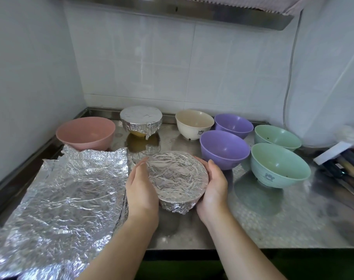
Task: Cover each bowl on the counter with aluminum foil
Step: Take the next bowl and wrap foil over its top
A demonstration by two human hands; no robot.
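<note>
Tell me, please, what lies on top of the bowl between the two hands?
Crinkled aluminum foil covers the held bowl's mouth and folds down its sides. The bowl itself and anything inside are hidden beneath it.

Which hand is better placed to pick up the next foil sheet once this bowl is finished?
Left. The left hand cups the foil-covered bowl on the side right beside the stack of foil sheets; the right hand is on the bowl's far side.

pink bowl (85,132) | purple bowls (224,149) — two | green bowls (280,165) — two
</note>
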